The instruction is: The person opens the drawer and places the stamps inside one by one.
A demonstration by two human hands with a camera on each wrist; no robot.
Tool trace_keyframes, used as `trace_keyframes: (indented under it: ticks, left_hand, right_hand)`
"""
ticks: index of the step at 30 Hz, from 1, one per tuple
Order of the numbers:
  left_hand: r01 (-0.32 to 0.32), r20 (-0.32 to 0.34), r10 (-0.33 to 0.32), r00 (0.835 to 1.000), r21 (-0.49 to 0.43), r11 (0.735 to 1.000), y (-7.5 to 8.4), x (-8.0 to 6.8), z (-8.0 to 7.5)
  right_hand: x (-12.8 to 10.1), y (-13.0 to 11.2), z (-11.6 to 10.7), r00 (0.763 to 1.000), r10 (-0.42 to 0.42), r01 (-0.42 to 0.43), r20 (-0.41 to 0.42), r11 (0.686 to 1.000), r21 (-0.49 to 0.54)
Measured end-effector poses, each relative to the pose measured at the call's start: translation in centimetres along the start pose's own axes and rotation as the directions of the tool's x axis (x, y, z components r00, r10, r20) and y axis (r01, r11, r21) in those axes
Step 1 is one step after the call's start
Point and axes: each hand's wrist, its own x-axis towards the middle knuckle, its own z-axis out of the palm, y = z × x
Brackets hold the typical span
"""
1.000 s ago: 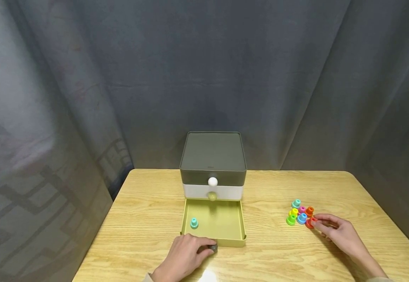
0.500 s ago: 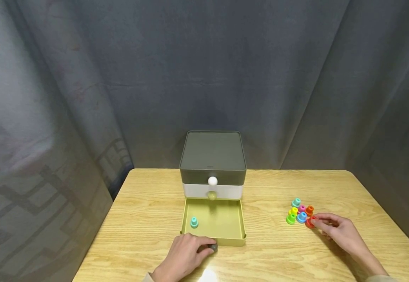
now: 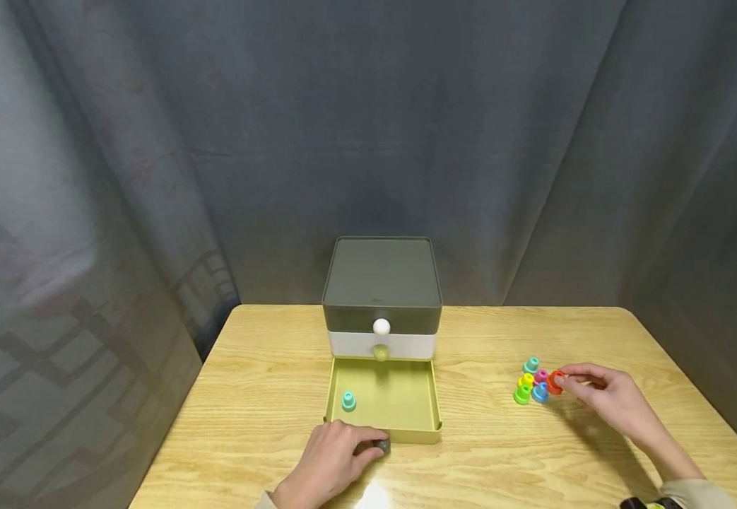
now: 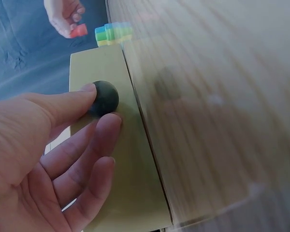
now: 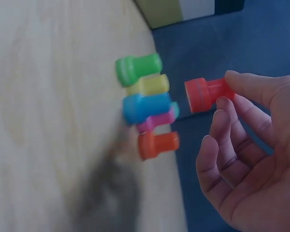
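In the head view, my left hand [image 3: 333,463] pinches the dark round knob [image 4: 106,98] on the front of a pulled-out yellow-green drawer [image 3: 400,406]. A turquoise stamp [image 3: 349,401] stands in the drawer's left part. My right hand [image 3: 612,403] holds a small red stamp [image 5: 200,95] by its narrow handle, between thumb and fingertips. The right wrist view shows it raised above the table, base toward the tabletop. Close by stand green [image 5: 139,67], yellow [image 5: 151,85], blue [image 5: 147,107], pink [image 5: 154,122] and orange [image 5: 158,144] stamps, plus another turquoise one [image 3: 531,365].
The drawer belongs to a small box unit [image 3: 383,272] with a dark top, a white middle drawer [image 3: 352,344] and round knobs. It stands at the back of a wooden table [image 3: 266,367]. Grey curtains [image 3: 374,141] hang behind and at both sides.
My right hand has lifted the red stamp off the table and shifted slightly up and left, so it now overlaps the orange stamp. The left hand stays on the knob.
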Motion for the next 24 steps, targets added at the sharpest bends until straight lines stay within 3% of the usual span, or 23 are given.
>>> trace_keyframes:
  ticks: [10,19,24]
  left_hand:
    - [-0.004,-0.015,0.004,1.000,0.006,1.000,0.0,0.0,0.1]
    - [-0.009,-0.014,0.009,1.000,0.000,1.000,-0.1,-0.1,0.1]
    - [-0.013,-0.025,0.013,1.000,0.003,1.000,-0.1,0.0,0.1]
  right_hand:
    - [0.6,-4.6,-0.9,0.996,-0.092,0.093,0.012,0.995,-0.046]
    - [1.2,-7.5,0.5,0.980,-0.181,0.176,0.088,0.982,0.060]
    - [1.9,-9.3,1.5,0.957,-0.263,0.254,0.119,0.963,0.084]
